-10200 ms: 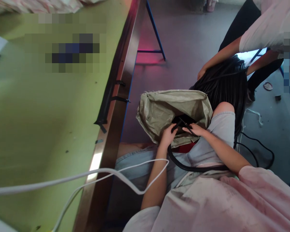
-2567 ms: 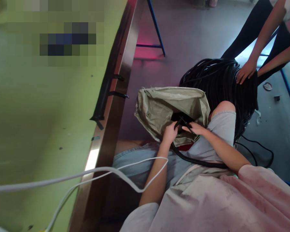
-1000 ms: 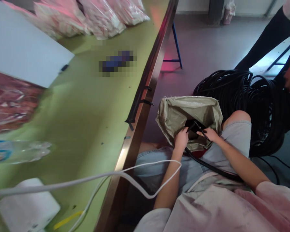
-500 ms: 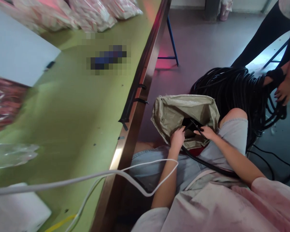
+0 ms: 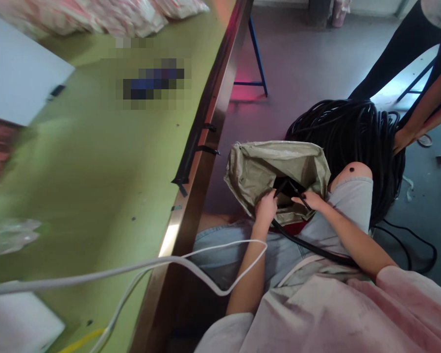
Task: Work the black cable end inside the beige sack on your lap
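My left hand point(image 5: 266, 208) is closed around a thick black cable point(image 5: 305, 243), which runs from my lap on the right up to the mouth of a beige woven sack point(image 5: 279, 157). My right hand point(image 5: 313, 201) is closed on a slim dark tool point(image 5: 297, 190) whose kind I cannot make out; its tip points toward the cable end. Both hands are over the near rim of the sack, which stands open between my legs. Dark contents show inside it, too shadowed to tell apart.
A large coil of black cable point(image 5: 345, 127) lies to the right, with another person's hands point(image 5: 407, 137) on it. A green table point(image 5: 106, 162) is on the left. A white cord point(image 5: 176, 260) loops from it across my left forearm. Plastic bags point(image 5: 132, 17) lie at its far end.
The other person's hands have moved left and down onto the coil, and its loose right-hand loops are drawn in. My hands stay at the sack; the view has shifted slightly.
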Action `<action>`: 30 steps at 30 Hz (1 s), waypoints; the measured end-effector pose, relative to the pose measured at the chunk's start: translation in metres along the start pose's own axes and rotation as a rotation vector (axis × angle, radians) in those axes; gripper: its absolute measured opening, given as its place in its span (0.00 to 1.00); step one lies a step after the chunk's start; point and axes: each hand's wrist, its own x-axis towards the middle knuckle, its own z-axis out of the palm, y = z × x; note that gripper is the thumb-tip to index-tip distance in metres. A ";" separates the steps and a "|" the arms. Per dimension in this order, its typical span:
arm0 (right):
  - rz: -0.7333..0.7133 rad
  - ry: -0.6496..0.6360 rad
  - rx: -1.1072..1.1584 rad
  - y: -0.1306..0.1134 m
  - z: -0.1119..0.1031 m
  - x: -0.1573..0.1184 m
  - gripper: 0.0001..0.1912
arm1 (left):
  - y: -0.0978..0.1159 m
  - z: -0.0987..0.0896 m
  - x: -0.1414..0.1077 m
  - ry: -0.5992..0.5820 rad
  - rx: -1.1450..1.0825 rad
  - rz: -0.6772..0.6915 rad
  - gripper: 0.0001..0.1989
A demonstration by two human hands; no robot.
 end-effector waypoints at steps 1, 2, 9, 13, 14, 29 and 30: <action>0.002 -0.011 -0.008 -0.001 0.001 0.000 0.35 | 0.000 0.000 0.000 0.001 -0.002 -0.016 0.24; 0.002 -0.018 -0.004 -0.002 0.001 0.000 0.35 | 0.000 0.000 0.000 0.001 -0.005 -0.028 0.23; -0.097 -0.095 -0.010 0.000 0.006 0.003 0.39 | -0.009 0.010 0.006 0.008 -0.079 0.029 0.23; -0.150 -0.074 -0.031 -0.001 0.007 0.003 0.38 | -0.015 0.020 0.010 -0.026 -0.155 0.156 0.23; -0.147 -0.068 -0.033 -0.002 0.007 0.002 0.37 | -0.017 0.021 0.010 -0.027 -0.172 0.173 0.23; -0.122 0.062 -0.031 0.003 0.007 0.003 0.32 | -0.018 0.023 0.012 -0.057 -0.170 0.219 0.23; -0.101 0.023 -0.027 0.004 0.007 0.003 0.33 | -0.018 0.024 0.011 -0.064 -0.159 0.218 0.23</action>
